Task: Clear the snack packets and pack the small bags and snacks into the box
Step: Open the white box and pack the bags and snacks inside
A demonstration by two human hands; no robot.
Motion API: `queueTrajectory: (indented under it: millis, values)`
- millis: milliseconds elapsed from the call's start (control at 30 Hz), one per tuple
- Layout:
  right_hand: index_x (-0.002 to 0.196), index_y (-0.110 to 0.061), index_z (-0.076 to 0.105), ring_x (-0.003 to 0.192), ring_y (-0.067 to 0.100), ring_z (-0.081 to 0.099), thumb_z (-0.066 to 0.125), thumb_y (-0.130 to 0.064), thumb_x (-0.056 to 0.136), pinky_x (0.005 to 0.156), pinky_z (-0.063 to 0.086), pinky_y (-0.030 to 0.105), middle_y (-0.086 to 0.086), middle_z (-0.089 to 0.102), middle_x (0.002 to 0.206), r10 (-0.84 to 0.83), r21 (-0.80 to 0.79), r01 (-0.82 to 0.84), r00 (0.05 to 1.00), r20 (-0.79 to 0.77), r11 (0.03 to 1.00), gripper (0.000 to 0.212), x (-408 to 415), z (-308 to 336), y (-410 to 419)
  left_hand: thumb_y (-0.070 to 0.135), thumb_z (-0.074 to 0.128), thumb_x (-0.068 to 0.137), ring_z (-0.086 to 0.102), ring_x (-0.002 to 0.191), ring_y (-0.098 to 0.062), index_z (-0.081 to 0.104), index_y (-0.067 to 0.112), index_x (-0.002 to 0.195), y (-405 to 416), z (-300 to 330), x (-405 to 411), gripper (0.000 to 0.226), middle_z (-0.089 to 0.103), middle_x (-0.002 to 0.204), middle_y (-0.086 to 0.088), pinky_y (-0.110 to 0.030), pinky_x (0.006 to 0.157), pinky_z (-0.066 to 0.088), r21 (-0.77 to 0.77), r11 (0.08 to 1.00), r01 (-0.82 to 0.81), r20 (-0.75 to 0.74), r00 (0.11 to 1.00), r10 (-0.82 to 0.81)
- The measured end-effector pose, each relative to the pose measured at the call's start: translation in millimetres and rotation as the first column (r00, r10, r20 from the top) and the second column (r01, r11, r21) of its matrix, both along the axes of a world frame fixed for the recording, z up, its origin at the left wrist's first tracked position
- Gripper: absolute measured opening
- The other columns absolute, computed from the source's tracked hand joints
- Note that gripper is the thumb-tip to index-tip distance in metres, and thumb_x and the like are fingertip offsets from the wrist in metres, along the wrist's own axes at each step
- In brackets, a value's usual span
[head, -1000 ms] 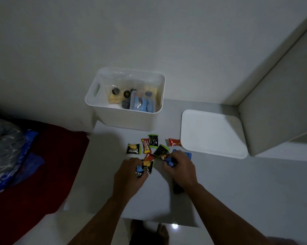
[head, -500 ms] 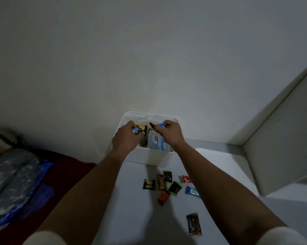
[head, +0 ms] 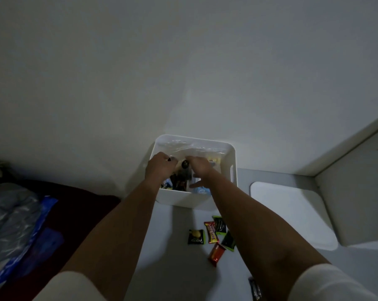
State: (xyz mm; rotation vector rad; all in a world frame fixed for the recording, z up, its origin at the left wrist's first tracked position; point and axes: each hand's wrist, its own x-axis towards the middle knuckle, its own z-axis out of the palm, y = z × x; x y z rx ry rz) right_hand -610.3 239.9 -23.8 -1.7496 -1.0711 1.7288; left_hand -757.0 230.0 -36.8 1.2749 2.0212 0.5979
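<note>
Box [head: 232,170] holds both hands [head: 162,168]; each grip unclear; packet [head: 196,236] label too blurred.

The single head-worn camera looked forward and steeply down from above the person's outstretched arms, close over the white box [head: 232,157] against the wall [head: 183,61].

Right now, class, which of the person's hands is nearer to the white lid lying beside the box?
Right. The right hand is over the box, on the lid's side; the left hand is farther away, over the box's opposite side.
</note>
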Motion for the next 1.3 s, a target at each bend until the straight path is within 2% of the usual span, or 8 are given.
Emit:
queueTrajectory:
  millis: [233, 467, 600, 767, 867, 967, 1133, 1300]
  values:
    - [0.099, -0.026, 0.072, 0.086, 0.019, 0.074, 0.058, -0.027, 0.096, 0.076, 0.060, 0.034, -0.001, 0.076, 0.091, -0.242, 0.560, 0.095, 0.951, 0.194, 0.823, 0.015, 79.1, -20.9, -22.5, 0.034, 0.060, 0.097, 0.065, 0.085, -0.012, 0.068, 0.026, 0.098, -55.8, 3.2, 38.2, 0.011, 0.069, 0.091, 0.010, -0.025, 0.071, 0.046, 0.318, 0.948, 0.001, 0.121, 0.992, -0.041]
    - [0.098, -0.021, 0.072, 0.085, 0.016, 0.069, 0.054, -0.017, 0.092, 0.078, 0.053, 0.030, -0.001, 0.074, 0.088, -0.631, 0.612, 0.399, 0.744, 0.219, 0.683, 0.019, 199.8, -70.2, -137.5, 0.029, 0.067, 0.092, 0.060, 0.096, -0.014, 0.068, 0.022, 0.105, -166.6, -68.3, 95.0, 0.015, 0.065, 0.102, 0.006, -0.038, 0.083, 0.055, 0.398, 0.826, 0.399, -0.131, 0.916, -0.379]
    - [0.116, -0.026, 0.065, 0.106, 0.021, 0.064, 0.063, -0.041, 0.092, 0.089, 0.054, 0.040, -0.002, 0.066, 0.112, -0.437, 0.542, 0.146, 0.772, 0.460, 0.828, 0.028, 246.2, -134.7, -210.5, 0.069, 0.067, 0.072, 0.045, 0.136, -0.032, 0.052, 0.024, 0.144, -199.6, -134.8, 109.7, 0.086, 0.050, 0.149, -0.008, -0.051, 0.111, 0.041, 0.168, 0.808, 0.564, -0.275, 0.814, -0.511]
    - [0.160, -0.028, 0.018, 0.153, 0.027, 0.018, 0.057, -0.094, 0.065, 0.122, 0.026, 0.052, 0.006, 0.018, 0.167, 0.093, 0.309, -0.472, 0.654, 0.751, 0.826, 0.123, 264.4, -194.3, -249.1, 0.102, 0.054, 0.048, 0.005, 0.154, -0.043, 0.012, 0.029, 0.162, -183.5, -199.1, 114.1, 0.142, -0.001, 0.170, -0.011, -0.066, 0.116, 0.018, -0.046, 0.732, 0.679, -0.443, 0.643, -0.625]
    - [0.162, -0.031, -0.008, 0.156, 0.031, -0.014, 0.053, -0.099, 0.058, 0.123, 0.004, 0.063, 0.006, -0.012, 0.170, 0.235, 0.246, -0.689, 0.524, 0.819, 0.682, 0.138, 254.0, -224.4, -246.2, 0.106, 0.048, 0.046, -0.007, 0.155, -0.042, 0.012, 0.028, 0.162, -170.1, -227.2, 122.1, 0.144, -0.007, 0.170, -0.009, -0.069, 0.118, 0.005, -0.042, 0.657, 0.752, -0.511, 0.549, -0.661]
    - [0.163, -0.030, -0.002, 0.156, 0.033, -0.017, 0.045, -0.095, 0.072, 0.121, -0.005, 0.067, 0.009, -0.008, 0.171, 0.194, 0.235, -0.733, 0.449, 0.872, 0.638, 0.121, 241.1, -249.5, -245.9, 0.105, 0.044, 0.052, 0.002, 0.156, -0.038, 0.024, 0.027, 0.161, -165.7, -243.6, 131.4, 0.135, 0.009, 0.170, -0.009, -0.068, 0.119, 0.009, -0.033, 0.625, 0.780, -0.577, 0.496, -0.649]
    - [0.147, -0.021, 0.051, 0.153, 0.027, 0.026, 0.058, -0.058, 0.096, 0.117, 0.023, 0.064, 0.005, 0.044, 0.156, -0.064, 0.567, -0.602, 0.652, 0.756, 0.562, 0.064, 238.9, -265.6, -245.8, 0.089, 0.059, 0.067, 0.031, 0.149, -0.035, 0.057, 0.020, 0.140, -176.5, -255.1, 139.9, 0.101, 0.048, 0.149, -0.008, -0.061, 0.118, 0.021, 0.208, 0.601, 0.772, -0.593, 0.588, -0.550]
    - [0.160, -0.027, 0.027, 0.158, 0.028, 0.006, 0.061, -0.080, 0.080, 0.122, 0.009, 0.064, 0.005, 0.017, 0.169, 0.059, 0.505, -0.626, 0.660, 0.749, 0.595, 0.101, 247.1, -249.5, -260.1, 0.083, 0.061, 0.072, 0.021, 0.153, -0.034, 0.050, 0.018, 0.145, -187.5, -250.3, 140.7, 0.099, 0.032, 0.162, -0.010, -0.061, 0.120, 0.016, 0.209, 0.612, 0.763, -0.552, 0.608, -0.570]
